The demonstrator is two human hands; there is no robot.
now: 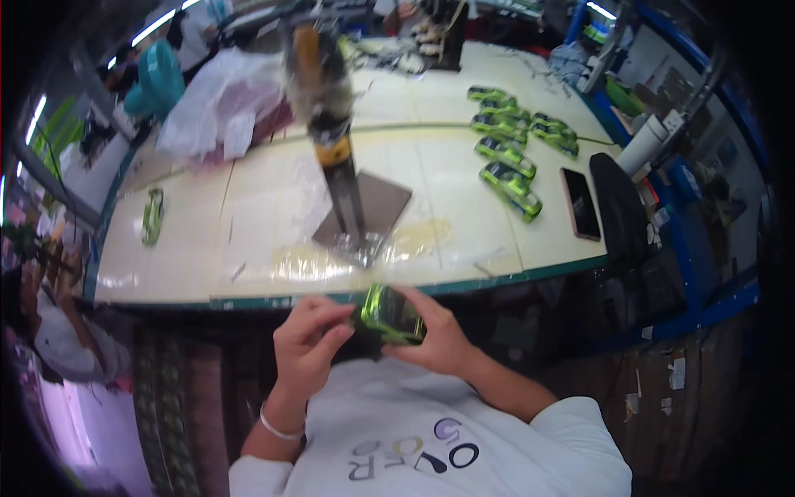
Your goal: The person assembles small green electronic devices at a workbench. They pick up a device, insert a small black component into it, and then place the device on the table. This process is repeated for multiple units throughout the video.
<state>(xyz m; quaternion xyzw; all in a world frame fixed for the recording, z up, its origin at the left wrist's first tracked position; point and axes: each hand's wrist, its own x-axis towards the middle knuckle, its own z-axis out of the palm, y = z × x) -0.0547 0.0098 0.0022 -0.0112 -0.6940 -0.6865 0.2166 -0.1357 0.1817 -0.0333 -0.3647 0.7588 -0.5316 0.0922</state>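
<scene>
In front of my chest, just off the table's near edge, my right hand [443, 333] grips a shiny green toy car body [391, 315] with dark windows. Its fingers and thumb wrap the right side of the car. My left hand [310, 340] is closed in a pinch close to the car's left end. Whatever may be between those fingertips is too small to make out. Several similar green car bodies [511, 189] lie in a loose cluster on the right of the table. Another green car piece [152, 217] lies alone at the left.
A blurred dark upright device with a yellow band [333, 151] rises over a brown square plate [389, 203] at the table's middle. A phone [580, 204] lies near the right edge beside a black chair back [623, 207]. Clear plastic bags [224, 103] are heaped at far left. A person [70, 331] sits left.
</scene>
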